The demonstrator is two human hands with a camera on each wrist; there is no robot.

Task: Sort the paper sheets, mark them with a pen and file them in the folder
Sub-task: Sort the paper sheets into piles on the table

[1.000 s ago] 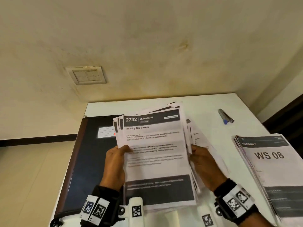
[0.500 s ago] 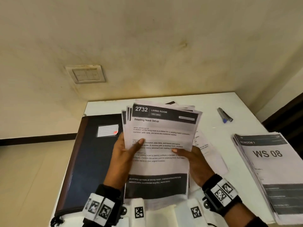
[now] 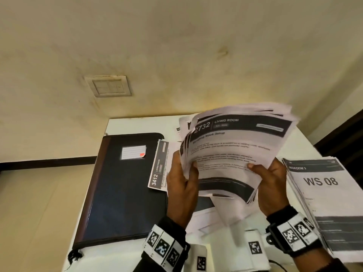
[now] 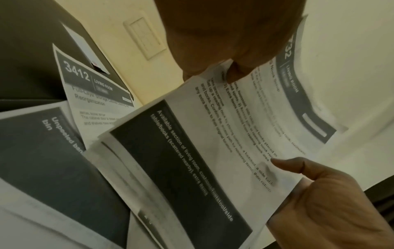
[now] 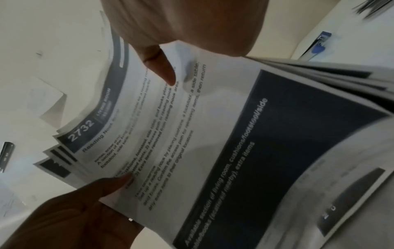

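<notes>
Both hands hold a fanned bundle of printed sheets (image 3: 231, 154) above the white table (image 3: 137, 124); its top sheet reads "2732 LIVING ROOM". My left hand (image 3: 183, 179) grips the bundle's left edge with the thumb on top. My right hand (image 3: 272, 185) grips the lower right edge, thumb on the top sheet (image 5: 192, 134). The dark blue folder (image 3: 125, 189) lies shut at the left. One sheet marked "3412" (image 3: 159, 167) lies beside it, overlapping its right edge. A blue-capped pen (image 5: 319, 45) lies on the table beyond the bundle, hidden in the head view.
A stack headed "WS 08" (image 3: 324, 193) lies at the table's right edge. Loose sheets (image 3: 216, 216) lie under the held bundle near the front edge. A switch plate (image 3: 108, 86) is on the wall behind. The floor drops away left of the folder.
Both hands have carried the bundle to the right and tilted it, so it bends. The "3412" sheet by the folder is now uncovered, and the pen is hidden behind the bundle.
</notes>
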